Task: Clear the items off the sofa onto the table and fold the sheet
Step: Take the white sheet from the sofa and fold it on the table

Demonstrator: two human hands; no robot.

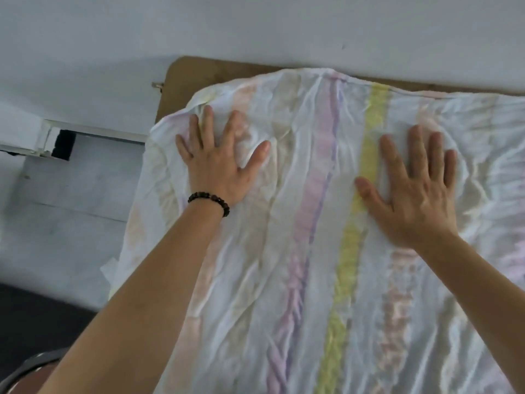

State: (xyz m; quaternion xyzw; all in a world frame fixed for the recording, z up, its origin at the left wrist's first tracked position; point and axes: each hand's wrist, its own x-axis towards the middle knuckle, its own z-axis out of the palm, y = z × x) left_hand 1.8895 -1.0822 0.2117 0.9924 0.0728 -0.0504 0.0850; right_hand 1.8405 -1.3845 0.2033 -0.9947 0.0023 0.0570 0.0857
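Here both palms lie flat — left hand (218, 166) and right hand (417, 194), fingers spread — pressing the striped sheet (298, 251) on the brown table (181, 78).

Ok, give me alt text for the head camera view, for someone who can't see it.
The left hand and right hand press flat, fingers spread, on a wrinkled white sheet with pastel stripes, laid over a brown surface by a pale wall. A dark bead bracelet is on the left wrist.

Likely a home: striped sheet (312, 194) over a brown surface (199, 72), white wall (255, 24) behind.
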